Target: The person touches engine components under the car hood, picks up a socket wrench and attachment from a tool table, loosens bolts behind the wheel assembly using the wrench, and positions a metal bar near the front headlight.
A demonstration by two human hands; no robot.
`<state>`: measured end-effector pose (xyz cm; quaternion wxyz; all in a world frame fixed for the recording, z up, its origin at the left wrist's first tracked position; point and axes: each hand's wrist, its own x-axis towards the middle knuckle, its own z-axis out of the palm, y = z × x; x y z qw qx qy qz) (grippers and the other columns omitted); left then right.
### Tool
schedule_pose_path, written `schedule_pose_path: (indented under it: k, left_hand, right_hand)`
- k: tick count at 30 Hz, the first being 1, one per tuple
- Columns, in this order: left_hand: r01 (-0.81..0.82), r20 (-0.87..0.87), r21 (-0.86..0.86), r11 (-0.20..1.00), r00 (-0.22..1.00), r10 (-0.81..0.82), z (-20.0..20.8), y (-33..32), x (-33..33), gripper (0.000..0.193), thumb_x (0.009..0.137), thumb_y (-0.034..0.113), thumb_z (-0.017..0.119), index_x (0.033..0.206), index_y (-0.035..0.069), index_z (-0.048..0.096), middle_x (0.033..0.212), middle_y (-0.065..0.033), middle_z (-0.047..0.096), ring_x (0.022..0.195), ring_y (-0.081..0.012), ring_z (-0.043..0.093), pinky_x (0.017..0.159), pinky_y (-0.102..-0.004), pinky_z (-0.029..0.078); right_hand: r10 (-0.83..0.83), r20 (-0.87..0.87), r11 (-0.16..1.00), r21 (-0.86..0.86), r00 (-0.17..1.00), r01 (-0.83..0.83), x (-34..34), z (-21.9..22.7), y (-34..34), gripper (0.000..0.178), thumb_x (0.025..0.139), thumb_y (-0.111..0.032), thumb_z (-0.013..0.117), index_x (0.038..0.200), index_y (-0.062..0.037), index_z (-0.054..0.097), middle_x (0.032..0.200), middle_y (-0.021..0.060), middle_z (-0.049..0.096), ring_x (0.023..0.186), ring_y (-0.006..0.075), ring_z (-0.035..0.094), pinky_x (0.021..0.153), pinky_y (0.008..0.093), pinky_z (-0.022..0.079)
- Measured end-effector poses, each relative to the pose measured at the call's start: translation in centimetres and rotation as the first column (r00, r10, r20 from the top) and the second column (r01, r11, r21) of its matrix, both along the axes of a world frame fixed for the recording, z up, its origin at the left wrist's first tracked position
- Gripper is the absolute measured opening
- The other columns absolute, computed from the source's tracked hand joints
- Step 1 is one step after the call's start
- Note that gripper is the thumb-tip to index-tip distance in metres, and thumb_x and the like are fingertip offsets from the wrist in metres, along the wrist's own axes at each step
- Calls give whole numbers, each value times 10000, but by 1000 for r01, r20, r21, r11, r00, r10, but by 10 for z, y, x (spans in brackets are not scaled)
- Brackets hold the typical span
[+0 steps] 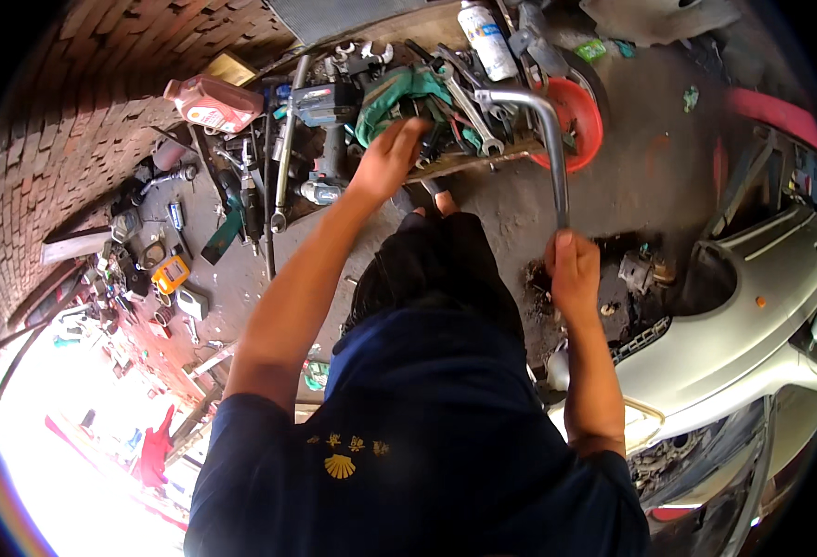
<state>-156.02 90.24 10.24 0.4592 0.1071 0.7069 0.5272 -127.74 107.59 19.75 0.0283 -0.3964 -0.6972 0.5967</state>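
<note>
In my right hand (573, 271) is the lower end of a long bent metal bar, an L-shaped wrench (557, 153). Its shaft points away from me and its short arm turns left over the tool bench. My left hand (390, 160) reaches over the near edge of the bench with fingers stretched out and nothing visible in them. Close to it lie a green cloth or glove (395, 97) and a grey-black cordless power tool (332, 121). Several spanners (472, 111) lie in a heap to the right of the cloth.
A white spray can (487, 42) rests among the tools, and a red basin (587, 125) stands right of the bench. A reddish oil jug (215, 104) is at the left by the brick wall. A silver car (752, 306) and oily parts occupy the right. Scattered tools cover the left floor.
</note>
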Motion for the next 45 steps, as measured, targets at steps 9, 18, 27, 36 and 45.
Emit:
schedule_pose_path:
  k: [9, 18, 27, 36, 45]
  left_hand:
    - [203, -465, -448, 871, 779, -421, -50, -32, -14, 347, 975, 280, 662, 1238, 60, 716, 1053, -230, 757, 992, -408, 742, 873, -497, 577]
    - [63, -73, -504, 861, 991, -115, -84, -65, 62, 497, 916, 347, 716, 1249, -18, 664, 785, -273, 719, 817, -431, 732, 777, -523, 558]
    - [-299, 374, -320, 899, 832, 410, -89, -37, 54, 300, 1005, 221, 634, 1178, -16, 700, 729, -63, 635, 577, -148, 579, 534, -301, 455]
    - [-87, 52, -50, 995, 995, 90, -70, -7, 96, 297, 1025, 145, 620, 1266, 10, 728, 818, -42, 686, 694, -120, 601, 643, -277, 475]
    - [-298, -284, -261, 918, 933, 222, -86, -69, 89, 193, 938, 107, 713, 1083, -13, 753, 818, -72, 728, 689, -113, 630, 651, -295, 506]
  right_hand:
    - [-68, 127, 993, -90, 990, 80, 33, -27, 24, 532, 1118, -404, 562, 703, -80, 485, 619, -61, 423, 576, 60, 370, 523, 299, 293]
    - [-11, 241, 974, -217, 970, 65, 51, -68, -6, 574, 1101, -441, 592, 658, -87, 502, 609, -65, 435, 572, 56, 377, 523, 295, 302]
    - [88, 289, 976, -215, 953, -25, 40, -83, -4, 576, 1098, -447, 590, 666, -73, 518, 601, -52, 435, 566, 67, 372, 519, 306, 304]
    - [23, 293, 962, -268, 956, 59, 39, -82, -4, 560, 1097, -459, 592, 665, -118, 493, 597, -70, 422, 524, 57, 357, 490, 288, 278]
    - [-59, 341, 965, -222, 938, 141, 67, -100, 6, 552, 1085, -491, 606, 682, -132, 489, 604, -81, 410, 520, 53, 352, 486, 285, 269]
